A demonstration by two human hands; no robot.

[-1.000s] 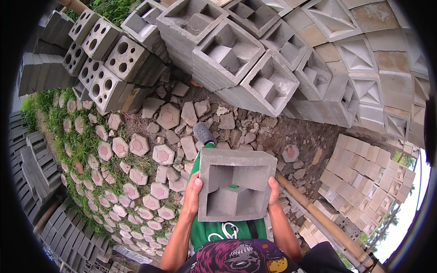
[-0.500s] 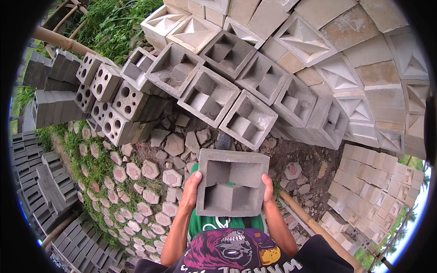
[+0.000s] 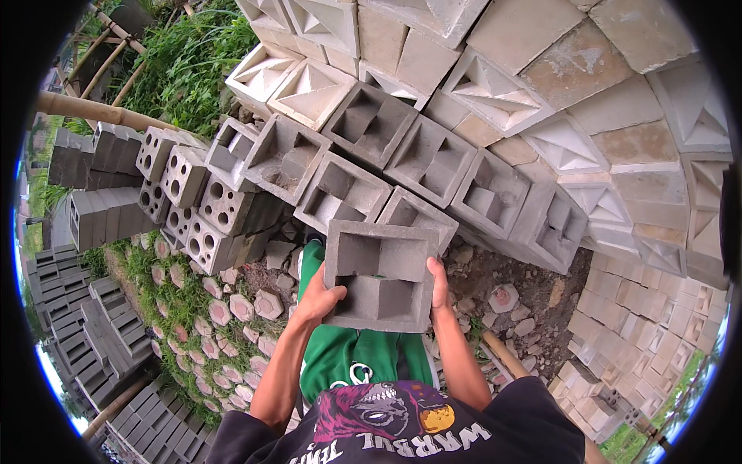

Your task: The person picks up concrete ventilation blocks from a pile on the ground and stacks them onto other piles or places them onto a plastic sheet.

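Observation:
A grey square concrete vent block [image 3: 398, 298] is held up in front of my body, its recessed open face toward me. My left hand [image 3: 319, 296] grips its left side, with the thumb over the edge into the lower recess. On the right side my right hand [image 3: 438, 284] presses against the block, thumb along the edge and fingers mostly hidden behind. Just beyond it lie stacked vent blocks of the same kind [image 3: 344, 191]. The held block overlaps the nearest stacked block [image 3: 417, 214] in view; whether they touch I cannot tell.
Blocks with round holes [image 3: 184, 176] are piled at the left. Pale patterned blocks [image 3: 495, 93] form a tall stack at the far right. Hexagonal pavers in grass [image 3: 220, 312], rubble [image 3: 504, 298] and a bamboo pole [image 3: 504, 354] lie around my legs.
Both hands have carried the vent block forward and slightly left, toward the stacked blocks. My left thumb has shifted from the block's edge into its recess. More of my green trousers shows.

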